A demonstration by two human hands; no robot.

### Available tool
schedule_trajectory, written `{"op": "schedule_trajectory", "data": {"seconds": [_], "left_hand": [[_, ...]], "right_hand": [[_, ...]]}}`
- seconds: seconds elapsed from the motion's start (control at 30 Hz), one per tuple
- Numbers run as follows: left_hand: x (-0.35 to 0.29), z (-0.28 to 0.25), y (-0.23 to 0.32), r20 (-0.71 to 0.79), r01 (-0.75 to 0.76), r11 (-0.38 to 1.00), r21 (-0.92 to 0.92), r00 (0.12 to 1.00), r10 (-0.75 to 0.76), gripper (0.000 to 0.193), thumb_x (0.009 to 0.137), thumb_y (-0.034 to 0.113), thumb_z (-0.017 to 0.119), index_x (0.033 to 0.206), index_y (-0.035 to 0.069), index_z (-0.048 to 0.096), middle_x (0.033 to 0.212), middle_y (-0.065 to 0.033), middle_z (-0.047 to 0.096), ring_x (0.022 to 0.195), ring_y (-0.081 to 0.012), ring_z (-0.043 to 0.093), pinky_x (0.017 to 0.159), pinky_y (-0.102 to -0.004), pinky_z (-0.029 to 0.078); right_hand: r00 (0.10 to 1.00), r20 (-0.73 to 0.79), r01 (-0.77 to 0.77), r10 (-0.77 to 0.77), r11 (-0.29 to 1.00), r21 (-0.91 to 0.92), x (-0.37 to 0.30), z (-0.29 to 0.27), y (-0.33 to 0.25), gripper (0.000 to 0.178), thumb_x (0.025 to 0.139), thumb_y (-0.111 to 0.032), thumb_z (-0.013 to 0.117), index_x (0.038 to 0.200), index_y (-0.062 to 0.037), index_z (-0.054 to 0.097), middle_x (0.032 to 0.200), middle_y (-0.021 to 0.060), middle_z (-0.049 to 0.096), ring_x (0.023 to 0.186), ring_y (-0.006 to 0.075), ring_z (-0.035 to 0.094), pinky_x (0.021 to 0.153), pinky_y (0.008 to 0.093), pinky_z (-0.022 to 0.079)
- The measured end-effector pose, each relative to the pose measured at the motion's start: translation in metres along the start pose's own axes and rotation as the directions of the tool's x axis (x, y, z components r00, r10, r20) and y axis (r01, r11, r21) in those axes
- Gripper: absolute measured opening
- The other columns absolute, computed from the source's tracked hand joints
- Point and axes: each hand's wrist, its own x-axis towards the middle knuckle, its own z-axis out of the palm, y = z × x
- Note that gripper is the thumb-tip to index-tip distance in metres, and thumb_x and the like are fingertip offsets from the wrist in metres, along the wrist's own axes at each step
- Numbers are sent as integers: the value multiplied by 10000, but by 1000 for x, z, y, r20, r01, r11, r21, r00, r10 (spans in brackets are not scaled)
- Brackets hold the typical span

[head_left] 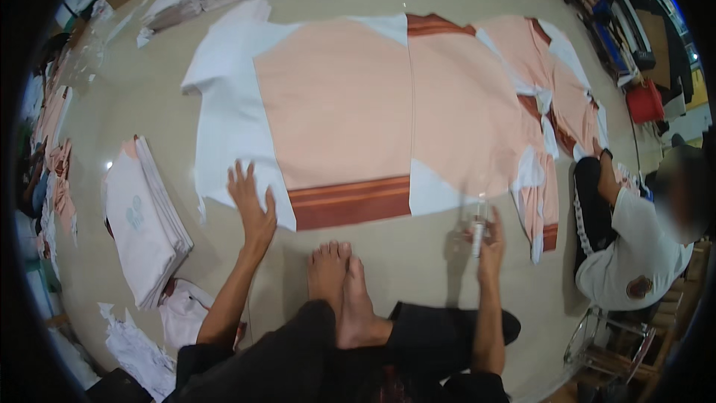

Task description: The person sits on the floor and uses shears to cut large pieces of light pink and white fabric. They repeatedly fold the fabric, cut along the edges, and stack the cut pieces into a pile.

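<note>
Head view shows left grip (255,210) spread on white fabric (233,130), right grip (491,245) pinching a white tool (477,237).

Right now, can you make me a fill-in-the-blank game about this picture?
1. The small tool is in the person's ____ hand.
2. The left hand, fingers spread, is holding ____.
3. The big cloth lies spread out on the ____.
4. The person's feet are ____, without shoes or socks.

Missing words: right; nothing; floor; bare.
</note>
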Motion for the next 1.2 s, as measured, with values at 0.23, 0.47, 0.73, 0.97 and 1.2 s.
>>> {"op": "schedule_trajectory", "data": {"seconds": [0.23,0.47,0.73,0.97,1.2], "left_hand": [[-35,55,53,296,-94,987,133,954,51,729,1029,373,558,1596,15,274,1693,-220,133,1565,-432,44,1232,-624,-10],[-38,58,25,357,-85,962,260,934,-14,804,1004,476,562,1609,37,265,1697,-196,153,1574,-395,63,1230,-634,-19],[-45,22,-1,391,-79,962,262,920,-31,828,998,504,556,1612,35,257,1695,-209,153,1570,-413,66,1227,-638,-14],[-66,46,35,279,-70,970,233,960,3,855,976,471,610,1606,13,258,1688,-241,147,1564,-449,49,1218,-647,-4],[-91,64,43,230,-55,978,203,973,7,817,1007,432,579,1612,7,229,1687,-231,151,1563,-442,60,1214,-660,8]], "right_hand": [[834,356,-547,422,722,423,-148,38,8,801,932,-267,755,1589,-83,335,1390,144,596,1093,278,689,875,374,608],[869,337,-495,363,637,591,-111,16,26,836,966,-297,713,1615,-73,236,1440,188,549,1059,256,691,849,369,616],[723,559,-641,406,695,324,-110,33,49,626,964,-123,686,1539,-86,441,1390,204,605,934,208,717,751,325,630],[683,562,-672,466,703,234,-100,33,41,650,936,-110,708,1535,-79,457,1387,165,630,915,169,711,738,301,608],[739,527,-610,420,749,259,-94,55,48,584,941,-39,672,1500,-60,505,1294,175,673,678,86,592,525,210,462]]}}
